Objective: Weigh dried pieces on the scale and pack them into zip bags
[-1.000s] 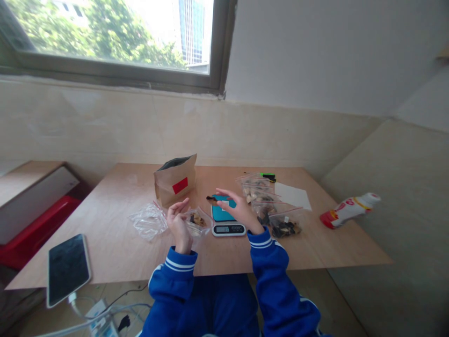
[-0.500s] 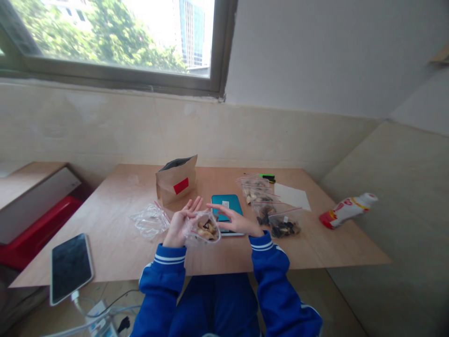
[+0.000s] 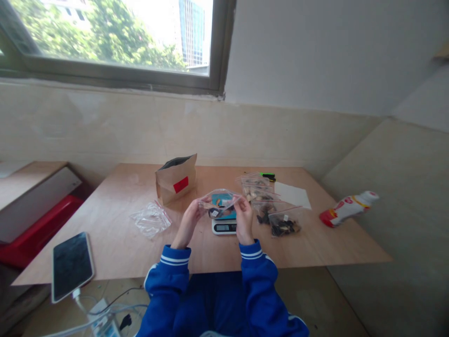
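Note:
Between my two hands a clear zip bag (image 3: 214,212) with brown and dark dried pieces is stretched wide, held up over a kitchen scale (image 3: 224,228). My left hand (image 3: 193,216) pinches its left side, fingers closed. At the opposite side, my right hand (image 3: 244,214) grips the bag's upper corner between thumb and fingers. The scale has a teal top and a small display at its front, and the bag partly covers it. Whether the bag's zip is closed I cannot tell.
Left of the scale stand an open brown paper pouch (image 3: 177,183) and a heap of clear bags (image 3: 150,220). Filled zip bags (image 3: 285,225) lie to the right, near white paper (image 3: 293,194) and a bottle (image 3: 349,208). A tablet (image 3: 72,267) overhangs the front left edge.
The bag has risen off my left palm and is now spread between both hands. My right hand has closed on its corner. The scale's display has come into view.

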### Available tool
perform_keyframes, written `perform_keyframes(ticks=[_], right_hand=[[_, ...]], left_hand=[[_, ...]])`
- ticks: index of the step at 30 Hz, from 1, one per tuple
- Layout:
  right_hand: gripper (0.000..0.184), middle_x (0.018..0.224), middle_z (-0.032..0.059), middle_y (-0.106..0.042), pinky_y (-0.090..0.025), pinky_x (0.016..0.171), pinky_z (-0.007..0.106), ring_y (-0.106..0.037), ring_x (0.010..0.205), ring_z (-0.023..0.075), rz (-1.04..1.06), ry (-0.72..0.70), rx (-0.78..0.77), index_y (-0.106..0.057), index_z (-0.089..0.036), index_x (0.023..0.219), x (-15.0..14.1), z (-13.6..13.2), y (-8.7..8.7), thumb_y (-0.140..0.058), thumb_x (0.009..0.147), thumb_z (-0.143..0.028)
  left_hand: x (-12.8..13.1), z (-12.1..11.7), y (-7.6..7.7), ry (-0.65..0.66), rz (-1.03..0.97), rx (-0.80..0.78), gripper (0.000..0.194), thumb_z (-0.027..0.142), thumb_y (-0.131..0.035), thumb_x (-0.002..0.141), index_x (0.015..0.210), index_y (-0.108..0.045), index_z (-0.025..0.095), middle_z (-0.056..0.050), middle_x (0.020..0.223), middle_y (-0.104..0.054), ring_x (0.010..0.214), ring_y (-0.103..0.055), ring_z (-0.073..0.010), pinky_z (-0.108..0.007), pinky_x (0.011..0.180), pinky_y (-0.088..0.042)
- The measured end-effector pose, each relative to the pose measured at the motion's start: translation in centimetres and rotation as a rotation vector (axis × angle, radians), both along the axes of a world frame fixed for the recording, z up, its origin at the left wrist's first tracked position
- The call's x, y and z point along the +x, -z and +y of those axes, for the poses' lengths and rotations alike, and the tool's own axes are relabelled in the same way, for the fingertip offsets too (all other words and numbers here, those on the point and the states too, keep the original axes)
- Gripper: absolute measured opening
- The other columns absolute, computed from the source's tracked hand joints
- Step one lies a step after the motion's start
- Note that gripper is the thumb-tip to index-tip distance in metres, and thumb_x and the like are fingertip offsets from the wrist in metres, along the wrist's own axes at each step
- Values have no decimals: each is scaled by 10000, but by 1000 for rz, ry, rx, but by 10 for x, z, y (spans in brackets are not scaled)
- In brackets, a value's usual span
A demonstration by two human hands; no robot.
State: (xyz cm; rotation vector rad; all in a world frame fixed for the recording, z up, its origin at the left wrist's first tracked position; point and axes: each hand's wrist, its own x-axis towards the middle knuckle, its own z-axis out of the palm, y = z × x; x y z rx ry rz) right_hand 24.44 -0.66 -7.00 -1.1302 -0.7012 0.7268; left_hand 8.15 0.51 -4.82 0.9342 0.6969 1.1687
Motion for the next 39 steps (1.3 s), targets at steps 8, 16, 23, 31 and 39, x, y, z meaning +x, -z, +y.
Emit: perform_keyframes(ticks=[8, 16, 23, 31, 39], right_hand=[[378, 895, 100, -694, -497, 804, 365, -647, 824, 228, -161, -8, -42, -584, -158, 935, 3, -16, 5, -595, 774, -501], [294, 758, 30, -618, -453, 755, 307, -587, 770, 199, -381, -119, -64, -565, -191, 775, 12, -40, 0, -525, 852, -471], [265, 742, 11, -626, -461, 744, 296, -600, 745, 181, -268, -226, 86, -571, -205, 806, 9, -48, -11, -504, 882, -449], [244, 824, 25, -670, -477, 759, 300, -625, 806, 192, -311, -113, 11, -627, -198, 855, 10, -49, -9, -598, 822, -438], [305, 854, 46, -709, -515, 794, 329, -663, 831, 194, -215, -169, 55, -633, -199, 846, 14, -51, -20, -514, 875, -479]], left_hand=[[11, -9, 9, -443, 267, 248, 210, 374, -606, 814, 793, -681, 179, -21, 769, -663, 776, -589, -165, -253, 731, -440], [1, -11, 10, -487, 191, 175, 262, 414, -612, 801, 702, -590, 173, 27, 664, -523, 662, -480, -113, -217, 667, -383], [9, -19, 9, -550, 207, 186, 310, 471, -571, 823, 760, -566, 167, 36, 663, -484, 631, -445, -98, -207, 616, -368], [4, -21, 7, -601, 289, 232, 291, 454, -556, 839, 762, -560, 173, 37, 652, -482, 616, -449, -101, -206, 592, -367], [-1, -26, 6, -717, 451, 315, 279, 449, -529, 858, 818, -594, 181, 30, 674, -529, 631, -477, -109, -215, 601, -378]])
